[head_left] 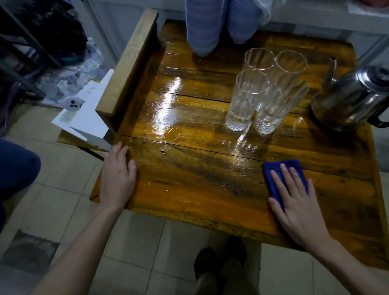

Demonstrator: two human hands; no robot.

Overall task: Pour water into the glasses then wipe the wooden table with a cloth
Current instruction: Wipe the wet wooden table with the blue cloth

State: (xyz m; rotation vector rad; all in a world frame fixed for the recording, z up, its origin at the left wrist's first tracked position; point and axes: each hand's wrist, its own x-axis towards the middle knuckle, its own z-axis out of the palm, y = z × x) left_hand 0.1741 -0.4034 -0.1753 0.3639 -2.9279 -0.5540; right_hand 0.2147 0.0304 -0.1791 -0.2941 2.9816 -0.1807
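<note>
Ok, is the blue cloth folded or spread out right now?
Folded: the blue cloth is a compact rectangular pad, pressed onto the wooden table under the open right hand.

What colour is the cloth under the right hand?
Dark blue. The cloth shows best in the head view, pressed flat by the right hand.

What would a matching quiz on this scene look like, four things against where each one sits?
Things:
1. blue cloth
2. metal kettle
3. glasses
4. left hand

Places:
A. far right side of the wooden table
B. flat on the table's near left edge
C. under the right hand's straight fingers
D. clustered together, left of the kettle

Pairs: 1-C, 2-A, 3-D, 4-B
</note>
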